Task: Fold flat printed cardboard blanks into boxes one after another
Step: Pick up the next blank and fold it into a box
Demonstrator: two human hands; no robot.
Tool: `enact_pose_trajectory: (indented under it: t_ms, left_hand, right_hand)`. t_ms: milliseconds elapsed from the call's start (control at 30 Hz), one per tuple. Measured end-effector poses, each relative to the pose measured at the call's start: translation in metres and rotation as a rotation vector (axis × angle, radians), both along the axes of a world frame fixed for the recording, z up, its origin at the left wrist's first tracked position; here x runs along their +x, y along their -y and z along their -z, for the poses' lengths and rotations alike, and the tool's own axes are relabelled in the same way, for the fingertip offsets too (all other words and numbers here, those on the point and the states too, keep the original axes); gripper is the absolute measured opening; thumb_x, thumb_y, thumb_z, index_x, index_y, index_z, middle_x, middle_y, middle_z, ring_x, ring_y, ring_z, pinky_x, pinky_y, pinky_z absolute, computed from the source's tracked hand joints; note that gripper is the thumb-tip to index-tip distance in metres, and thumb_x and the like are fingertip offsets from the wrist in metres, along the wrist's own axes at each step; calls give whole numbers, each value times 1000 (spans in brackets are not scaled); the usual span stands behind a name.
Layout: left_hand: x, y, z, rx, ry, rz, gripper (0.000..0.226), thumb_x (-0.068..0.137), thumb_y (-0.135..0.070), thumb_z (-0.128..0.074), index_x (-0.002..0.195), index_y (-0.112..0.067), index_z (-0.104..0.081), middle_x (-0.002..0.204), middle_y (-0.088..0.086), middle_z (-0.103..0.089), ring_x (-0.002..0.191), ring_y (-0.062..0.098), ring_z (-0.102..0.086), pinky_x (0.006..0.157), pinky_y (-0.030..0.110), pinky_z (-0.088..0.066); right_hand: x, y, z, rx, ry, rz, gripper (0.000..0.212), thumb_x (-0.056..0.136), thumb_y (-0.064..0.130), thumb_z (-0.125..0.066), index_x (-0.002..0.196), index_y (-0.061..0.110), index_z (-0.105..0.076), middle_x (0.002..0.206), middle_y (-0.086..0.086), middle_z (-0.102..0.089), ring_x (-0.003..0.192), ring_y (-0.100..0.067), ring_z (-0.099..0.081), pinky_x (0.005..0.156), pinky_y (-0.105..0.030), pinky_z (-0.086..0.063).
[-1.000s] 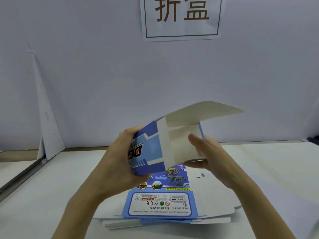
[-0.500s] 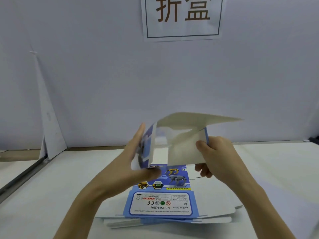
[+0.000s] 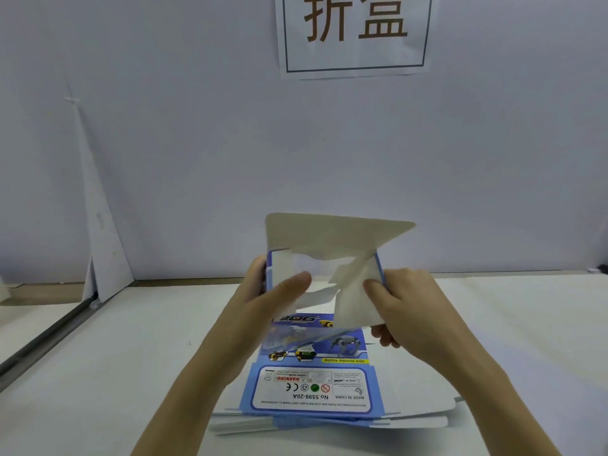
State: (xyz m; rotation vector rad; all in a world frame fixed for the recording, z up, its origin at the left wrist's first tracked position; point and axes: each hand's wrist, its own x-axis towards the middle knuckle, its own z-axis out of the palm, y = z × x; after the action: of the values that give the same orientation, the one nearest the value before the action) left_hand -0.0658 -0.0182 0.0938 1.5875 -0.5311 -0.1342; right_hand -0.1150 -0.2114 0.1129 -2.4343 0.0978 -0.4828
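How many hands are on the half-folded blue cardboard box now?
2. The left hand grips the left wall of the half-folded blue printed cardboard box; the right hand pinches its right flap. Fingers behind are hidden.

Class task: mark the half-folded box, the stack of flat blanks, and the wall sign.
half-folded box [image 3: 332,235], head view, on its raised top flap.
stack of flat blanks [image 3: 312,403], head view, on the top blank's label panel.
wall sign [image 3: 355,53], head view, white paper below the characters.
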Motion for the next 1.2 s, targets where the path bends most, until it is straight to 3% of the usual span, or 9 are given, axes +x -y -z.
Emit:
enact_pose_trajectory:
  t_ms: [67, 233, 467, 600, 667, 833, 967, 1100, 1200]
  left_hand:
    - [5, 2, 4, 188, 132, -273, 7, 92, -31, -58, 99, -32, -56, 86, -6, -68, 77, 9, -65, 57, 11, -46]
    - [4, 7, 9, 529, 429, -727, 31, 101, -17, -38, 70, -17, -38, 62, -6, -45, 53, 7, -44, 44, 13, -33]
    - [0, 4, 7, 547, 605, -737, 15, 95, -17, -51, 80, -14, -50, 80, 1, -62, 61, 9, -50, 50, 9, -30]
    - [0, 1, 4, 553, 590, -617, 33, 99, -21, -47, 68, -31, -43, 71, -15, -55, 60, 1, -54, 51, 12, -41]
    - [4, -1, 4, 619, 586, -540, 16, 98, -29, -46, 88, -26, -58, 96, -5, -57, 73, 2, -54, 62, 14, -46]
    - [-3, 4, -5, 223, 433, -415, 57, 79, -71, -39, 121, -35, -53, 106, -11, -57, 91, -6, -56, 73, 14, -50]
    - [-6, 3, -3, 214, 588, -366, 96, 59, -77, -63, 136, -55, -12, 135, -37, -28, 122, -21, -32, 92, 4, -38]
    - [-1, 4, 1, 437, 862, -375, 136, 46, -74, -72, 143, -40, 16, 159, -8, 1, 147, 17, -7, 115, 49, -27]
    - [4, -2, -4, 370, 896, -359, 136, 51, -79, -68, 149, -33, 14, 153, -4, -12, 140, 6, -20, 106, 16, -32]
  right_hand:
    - [0, -7, 3, -123, 72, 35, 38, 99, 22, -38, 71, 2, -56, 66, -17, -66, 64, -35, -63, 65, -45, -52]
    - [3, -18, 12, -193, 126, 96, 38, 101, 26, -33, 63, 21, -33, 76, -10, -67, 68, -28, -65, 68, -37, -49]
    - [5, -13, 13, -29, 189, 66, 30, 98, 17, -43, 88, -4, -63, 87, -18, -69, 69, -36, -65, 68, -52, -52]
    - [2, -7, 11, -12, 161, 80, 25, 91, 47, -54, 87, 25, -67, 71, 18, -65, 59, -5, -56, 55, -13, -45]
    - [-4, -2, 8, -70, 175, 96, 47, 84, 57, -58, 124, 34, -58, 96, 19, -62, 72, -5, -55, 61, -17, -43]
    - [1, 7, 4, -45, 380, 161, 44, 88, 48, -53, 66, 11, -59, 52, -3, -55, 58, -30, -51, 52, -33, -38]
    - [4, 10, 5, 115, 419, 162, 53, 90, 44, -55, 77, -6, -64, 69, -20, -65, 67, -39, -64, 66, -50, -52]
    - [-1, 6, 0, 483, 405, -34, 26, 87, 33, -65, 67, 17, -65, 69, -12, -69, 56, -17, -68, 52, -36, -59]
    - [-8, 10, -7, 555, 374, -204, 29, 83, 47, -66, 68, 24, -73, 70, 2, -73, 63, -11, -69, 56, -28, -59]
